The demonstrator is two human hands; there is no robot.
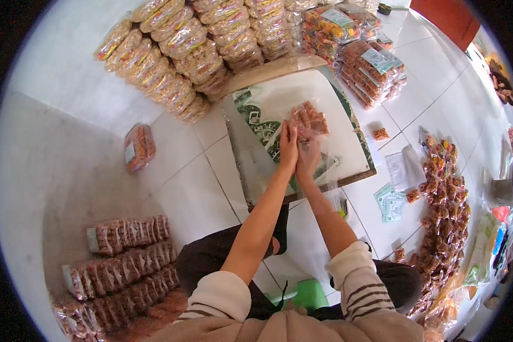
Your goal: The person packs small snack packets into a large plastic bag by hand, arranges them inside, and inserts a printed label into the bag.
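A clear plastic bag of small orange-brown snack packs [310,121] lies over a low table [347,157] with a white and green top. My left hand [288,145] is against the bag's lower left side, fingers together. My right hand [308,158] is beside it, under the clear plastic at the bag's near end, and its fingers are partly hidden by the plastic. Both hands nearly touch each other.
Stacked snack bags [171,57] stand behind the table, with labelled bags [373,68] at back right. Small packs [439,199], clear bags [404,169] and green labels [390,203] lie on the right floor. Rows of packed bags [125,268] are at lower left, and one bag [139,147] lies left.
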